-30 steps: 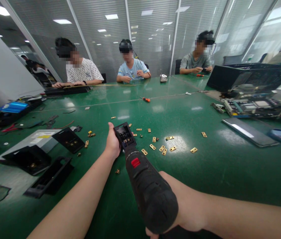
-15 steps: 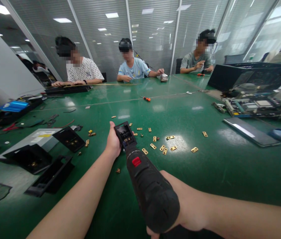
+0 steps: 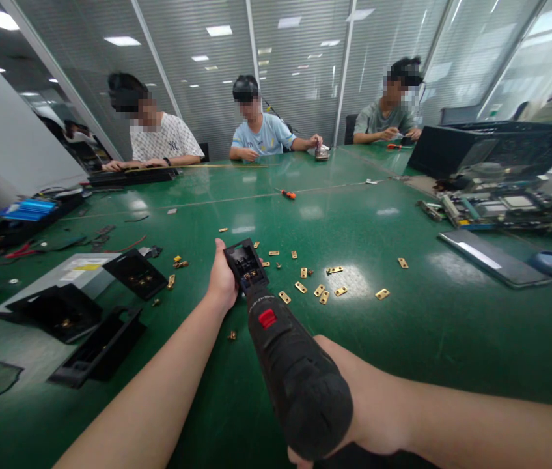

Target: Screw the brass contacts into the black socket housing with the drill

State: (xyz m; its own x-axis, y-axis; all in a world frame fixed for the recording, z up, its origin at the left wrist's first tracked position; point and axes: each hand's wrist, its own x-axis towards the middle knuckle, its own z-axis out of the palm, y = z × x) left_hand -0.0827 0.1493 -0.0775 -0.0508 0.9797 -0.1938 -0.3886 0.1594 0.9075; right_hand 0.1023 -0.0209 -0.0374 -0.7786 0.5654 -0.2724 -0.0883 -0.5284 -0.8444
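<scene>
Since the head camera gives our only view, we log both hands from it, at work over the green surface (image 3: 432, 339). Our left hand (image 3: 223, 280) has a black housing (image 3: 247, 260) in its grip: the thumb runs up the housing's left side and the fingers are out of sight behind, so we judge the grip closed round it but cannot say how tightly. The housing is tilted with its open face towards us, presumably so that the inside can be seen and reached.

Our right hand (image 3: 354, 397) has its grip wrapped round a black power driver (image 3: 300, 384), most of the fingers hidden by the tool's body. The driver's nose stands at the near end of the housing; the bit is covered, so we cannot tell what its tip touches. We take the left hand to be bracing the housing against the tool's push and turn.

Brass plates (image 3: 300, 286) lie scattered to the right of the housing, apart from it; a small brass piece (image 3: 232, 335) lies nearer us. To the left, other black housings (image 3: 132, 264) sit by a grey metal case (image 3: 83, 267), apparently grouped away from the loose plates. An orange-handled screwdriver (image 3: 288, 194) lies farther out.
</scene>
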